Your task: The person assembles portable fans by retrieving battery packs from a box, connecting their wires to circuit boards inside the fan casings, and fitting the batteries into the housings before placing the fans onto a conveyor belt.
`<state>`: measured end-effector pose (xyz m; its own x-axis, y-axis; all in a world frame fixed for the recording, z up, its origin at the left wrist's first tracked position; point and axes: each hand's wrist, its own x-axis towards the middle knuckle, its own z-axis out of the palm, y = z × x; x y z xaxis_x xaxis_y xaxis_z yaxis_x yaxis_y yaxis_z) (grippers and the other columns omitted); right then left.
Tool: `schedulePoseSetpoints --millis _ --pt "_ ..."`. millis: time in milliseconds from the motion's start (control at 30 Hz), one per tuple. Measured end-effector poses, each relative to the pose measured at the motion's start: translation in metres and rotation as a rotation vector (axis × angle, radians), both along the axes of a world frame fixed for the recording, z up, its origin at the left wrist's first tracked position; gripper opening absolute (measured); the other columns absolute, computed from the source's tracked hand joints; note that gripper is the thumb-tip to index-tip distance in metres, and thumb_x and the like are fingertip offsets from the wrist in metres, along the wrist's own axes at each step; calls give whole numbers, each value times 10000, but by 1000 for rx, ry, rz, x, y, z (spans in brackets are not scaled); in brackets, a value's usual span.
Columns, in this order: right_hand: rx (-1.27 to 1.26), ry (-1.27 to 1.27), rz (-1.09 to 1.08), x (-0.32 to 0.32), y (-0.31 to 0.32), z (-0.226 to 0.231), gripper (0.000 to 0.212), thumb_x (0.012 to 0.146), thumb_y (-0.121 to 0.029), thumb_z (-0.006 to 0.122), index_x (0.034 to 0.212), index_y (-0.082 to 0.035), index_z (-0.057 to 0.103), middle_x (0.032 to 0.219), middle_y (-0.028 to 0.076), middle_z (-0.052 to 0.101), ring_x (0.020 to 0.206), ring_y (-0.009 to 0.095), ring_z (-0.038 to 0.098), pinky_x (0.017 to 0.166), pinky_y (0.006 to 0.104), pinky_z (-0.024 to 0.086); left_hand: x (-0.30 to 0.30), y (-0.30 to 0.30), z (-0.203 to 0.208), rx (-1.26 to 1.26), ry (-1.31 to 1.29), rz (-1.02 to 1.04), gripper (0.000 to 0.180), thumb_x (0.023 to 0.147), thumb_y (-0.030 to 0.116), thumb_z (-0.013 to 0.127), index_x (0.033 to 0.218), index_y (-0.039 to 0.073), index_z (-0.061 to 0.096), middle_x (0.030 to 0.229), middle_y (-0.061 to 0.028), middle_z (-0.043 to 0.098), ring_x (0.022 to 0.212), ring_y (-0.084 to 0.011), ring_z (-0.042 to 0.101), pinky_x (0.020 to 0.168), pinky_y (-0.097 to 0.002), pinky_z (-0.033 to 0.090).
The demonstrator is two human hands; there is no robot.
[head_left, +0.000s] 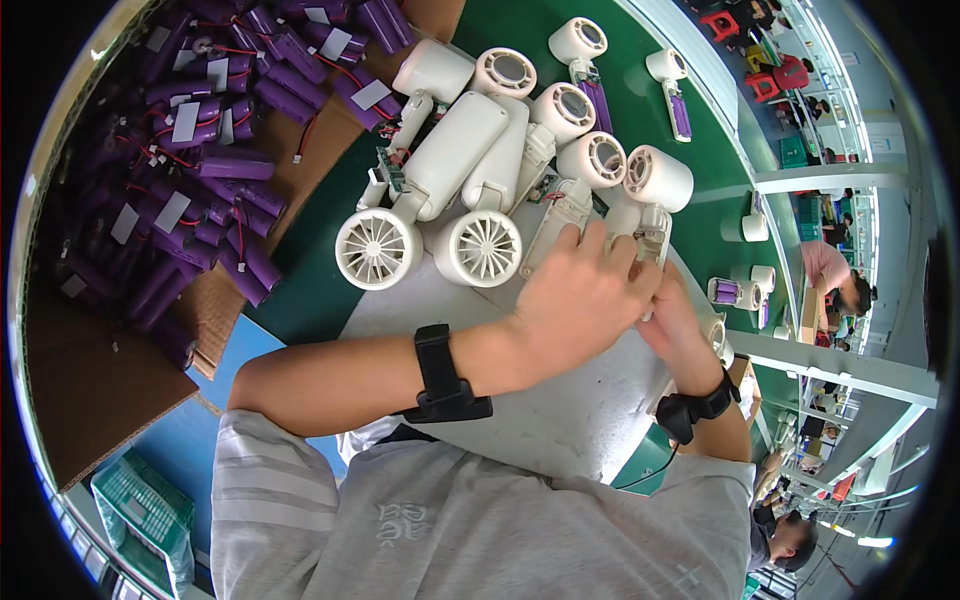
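Observation:
My right hand (672,318) is closed around the open handle of a white handheld fan (658,180), whose round head points away from me. My left hand (582,295) reaches across from the left with bent fingers on the same handle; the fingertips are partly hidden. Next to my left hand lie other half-open white fans (598,160), some with circuit boards showing. Two fans with spoked round grilles (486,248) lie nearer me on the left, with closed white handles (460,155). A grey work surface (520,400) is under my forearms.
A cardboard box (285,190) at the left holds many purple battery cells (235,160) with red wires. More fans with purple cells (680,112) lie along the green table (640,30). A green basket (145,505) stands lower left. Other people (840,275) sit at the right.

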<state>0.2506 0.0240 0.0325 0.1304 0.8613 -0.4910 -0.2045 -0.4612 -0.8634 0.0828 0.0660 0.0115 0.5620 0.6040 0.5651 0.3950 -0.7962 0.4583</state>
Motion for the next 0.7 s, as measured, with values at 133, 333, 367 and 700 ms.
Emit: schedulePoseSetpoints --millis 133,333,367,700 --pt "-73 23 -54 -5 1 5 305 911 -136 534 1194 -34 484 1144 82 572 1054 162 591 830 332 514 -2 1 -5 -2 20 22 338 653 247 745 927 94 619 879 -70 553 838 -255 546 704 -354 469" --pt "-28 70 -36 3 -3 6 347 916 -183 553 1218 -37 461 1122 117 591 1068 239 603 855 365 522 -2 1 -17 48 37 88 241 671 198 723 858 83 623 865 -80 526 841 -269 543 623 -322 480" --pt "-32 43 -54 4 -4 9 351 919 -196 556 1217 -37 459 1104 130 599 1045 256 615 840 369 527 -3 1 -16 30 43 75 219 673 187 714 840 79 624 858 -83 522 824 -269 548 587 -317 481" --pt "-5 -96 -83 30 -55 26 361 926 -234 557 1200 -17 466 1011 187 624 841 269 663 672 326 545 0 0 -4 -73 204 71 182 706 196 702 792 55 624 911 -120 552 739 -262 599 444 -316 462"
